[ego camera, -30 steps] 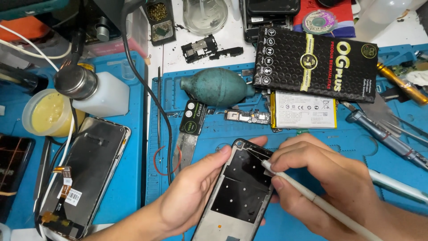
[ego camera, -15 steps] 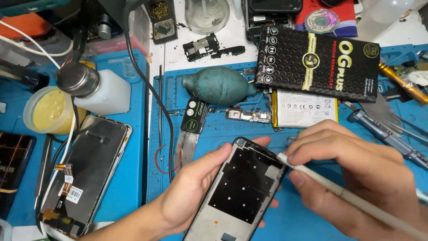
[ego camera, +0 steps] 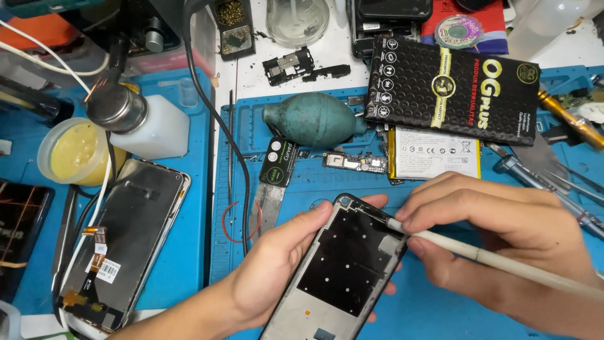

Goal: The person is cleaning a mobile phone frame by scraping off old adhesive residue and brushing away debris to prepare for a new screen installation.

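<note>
My left hand (ego camera: 277, 267) holds a bare phone frame (ego camera: 343, 271) from below and the left, its black inner plate facing up, tilted over the blue mat (ego camera: 390, 182). In my right hand (ego camera: 503, 242) is a thin white stick tool (ego camera: 491, 257), held like a pen. Its tip touches the frame's upper right edge near the top corner.
A phone screen with flex cables (ego camera: 123, 242) lies at the left. Behind the frame are a green rubber air blower (ego camera: 314, 119), a metal pry blade (ego camera: 270, 189), a small circuit board (ego camera: 355, 162), a phone battery (ego camera: 434, 153), a black dotted package (ego camera: 453, 88) and screwdrivers (ego camera: 553, 186). A white pump bottle (ego camera: 141, 123) and yellow paste tub (ego camera: 75, 151) stand far left.
The frame has shifted slightly right and lower in my left hand. My right hand slid the white tool's tip along the frame's upper right edge.
</note>
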